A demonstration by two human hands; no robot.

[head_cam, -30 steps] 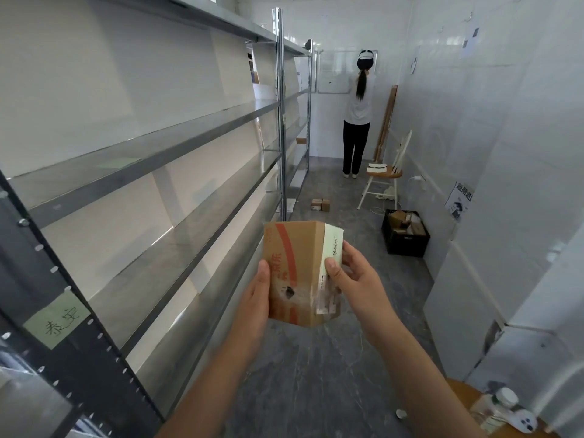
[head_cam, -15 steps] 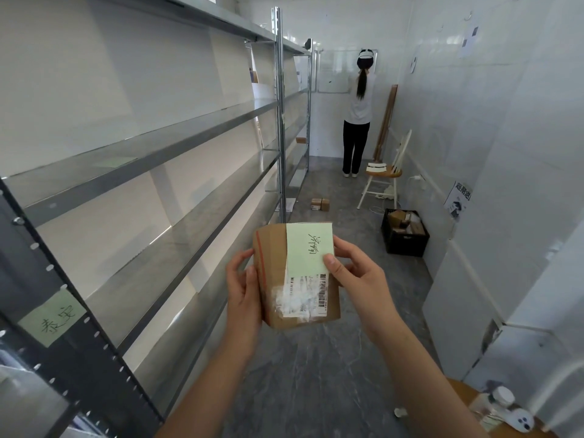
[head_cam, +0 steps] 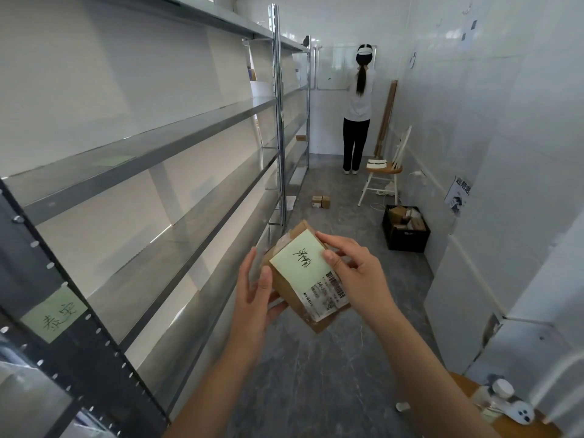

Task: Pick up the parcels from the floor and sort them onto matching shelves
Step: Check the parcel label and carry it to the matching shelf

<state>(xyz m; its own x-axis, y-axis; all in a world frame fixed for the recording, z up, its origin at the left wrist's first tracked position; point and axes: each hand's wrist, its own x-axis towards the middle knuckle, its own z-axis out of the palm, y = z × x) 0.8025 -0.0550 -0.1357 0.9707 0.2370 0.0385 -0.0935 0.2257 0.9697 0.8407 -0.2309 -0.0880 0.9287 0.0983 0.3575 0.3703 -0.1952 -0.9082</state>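
Note:
I hold a small brown cardboard parcel in front of me with both hands. A green note with handwriting and a white barcode label cover its upper face. My left hand cups its left side and underside. My right hand grips its right edge, thumb on the green note. The parcel is tilted, its top turned to the right. Metal shelves run along the left wall, with a green handwritten tag on the near upright. Two small parcels lie on the floor farther down the aisle.
A black crate with several parcels stands by the right wall. Beyond it is a wooden chair. A person stands at the far wall, back to me. A wooden table corner with a white device is at the lower right.
I have turned the parcel so that its labelled face points at me, then tilted it clockwise and lowered it a little. My left hand has slid under it.

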